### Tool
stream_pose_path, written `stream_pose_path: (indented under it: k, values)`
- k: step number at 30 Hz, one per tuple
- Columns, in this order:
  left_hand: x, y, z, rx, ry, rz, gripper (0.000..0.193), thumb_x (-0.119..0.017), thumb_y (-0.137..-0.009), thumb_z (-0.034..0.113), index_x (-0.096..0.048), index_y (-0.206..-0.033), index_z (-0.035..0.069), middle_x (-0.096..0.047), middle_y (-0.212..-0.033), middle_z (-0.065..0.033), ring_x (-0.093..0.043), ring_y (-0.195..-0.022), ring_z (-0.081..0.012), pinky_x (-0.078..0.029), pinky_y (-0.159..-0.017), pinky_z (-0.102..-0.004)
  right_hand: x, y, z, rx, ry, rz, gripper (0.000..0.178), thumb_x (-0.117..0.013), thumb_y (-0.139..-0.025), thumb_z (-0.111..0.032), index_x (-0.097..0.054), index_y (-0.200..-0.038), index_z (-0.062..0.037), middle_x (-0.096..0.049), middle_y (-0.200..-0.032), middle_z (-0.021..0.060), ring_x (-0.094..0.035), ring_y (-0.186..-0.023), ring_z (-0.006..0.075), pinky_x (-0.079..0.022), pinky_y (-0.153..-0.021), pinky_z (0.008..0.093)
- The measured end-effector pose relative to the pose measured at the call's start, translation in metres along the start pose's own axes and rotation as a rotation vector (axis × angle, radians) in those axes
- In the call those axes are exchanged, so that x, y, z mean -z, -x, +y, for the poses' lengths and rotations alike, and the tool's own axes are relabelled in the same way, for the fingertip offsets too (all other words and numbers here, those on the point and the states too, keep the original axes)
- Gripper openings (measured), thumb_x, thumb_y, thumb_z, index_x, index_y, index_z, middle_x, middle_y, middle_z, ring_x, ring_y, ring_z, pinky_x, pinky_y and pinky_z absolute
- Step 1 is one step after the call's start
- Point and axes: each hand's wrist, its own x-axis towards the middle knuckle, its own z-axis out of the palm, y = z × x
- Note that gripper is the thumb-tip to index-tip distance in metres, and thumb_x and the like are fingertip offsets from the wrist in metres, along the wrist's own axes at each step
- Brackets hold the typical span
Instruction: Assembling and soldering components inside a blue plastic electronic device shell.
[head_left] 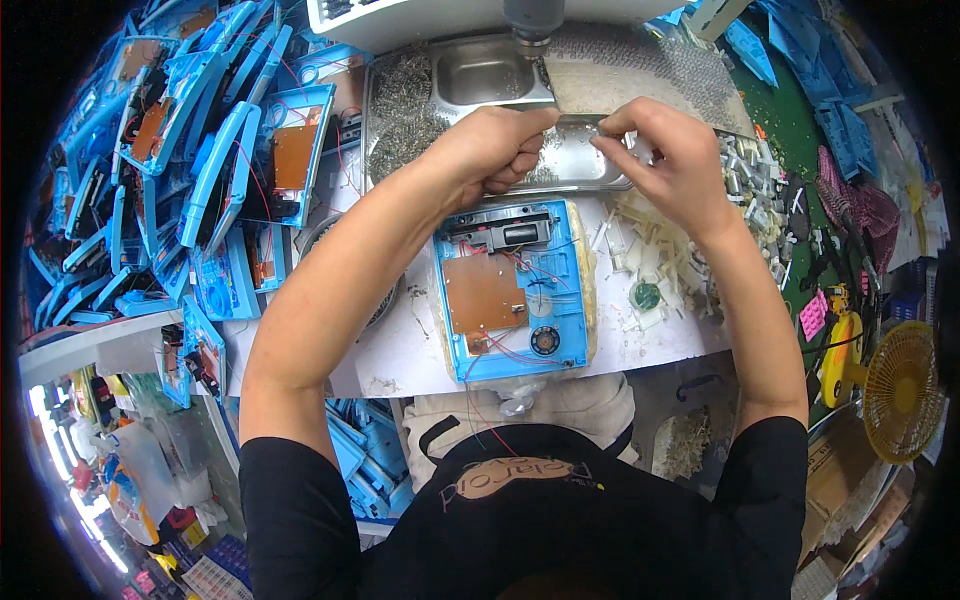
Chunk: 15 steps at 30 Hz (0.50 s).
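Note:
A blue plastic casing [562,260] lies open side up in front of me, with a brown circuit board [480,293], a black part along its top, a small round speaker [545,341] and thin red wires inside. Beyond it is a shallow metal tray [575,165]. My left hand [495,150] is closed above the tray's left side, its thumb against the curled fingers; what it holds, if anything, is hidden. Over the tray's right side my right hand [668,165] pinches thumb and finger together, with something too small to name at the tips. Neither hand touches the casing.
Many similar blue casings [215,130] are piled at the left. Small metal pieces fill a tray [405,115] beside a metal basin [485,75]. A tool's dark cylindrical end [533,20] hangs at the top. White plastic parts [650,245] lie heaped right, near a yellow fan [902,390].

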Motion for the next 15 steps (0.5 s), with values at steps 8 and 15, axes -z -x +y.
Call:
stream_pose_path:
  k: [8,15]
  values:
    - [-0.012,0.06,0.009,-0.635,-0.744,0.346,0.039,-0.075,-0.09,0.019,-0.05,-0.064,0.005,-0.058,-0.064,-0.0006,-0.055,-0.057,-0.0091,-0.045,-0.055,-0.0262,0.02,0.006,-0.012,-0.633,-0.266,-0.278,0.032,-0.069,-0.091,-0.02,-0.068,-0.12,-0.0054,-0.071,-0.093,0.0118,-0.069,-0.092,0.0202,-0.055,-0.08,0.0366]
    - [-0.065,0.175,-0.057,-0.286,-0.043,-0.03,0.029,-0.074,-0.091,0.006,-0.051,-0.073,0.006,-0.056,-0.071,0.0027,-0.052,-0.067,-0.0027,-0.043,-0.058,-0.023,0.025,0.087,-0.094,-0.405,-0.629,-0.155,0.029,-0.075,-0.087,-0.006,-0.069,-0.115,-0.0008,-0.066,-0.096,0.0029,-0.059,-0.092,0.0106,-0.046,-0.078,0.0222]
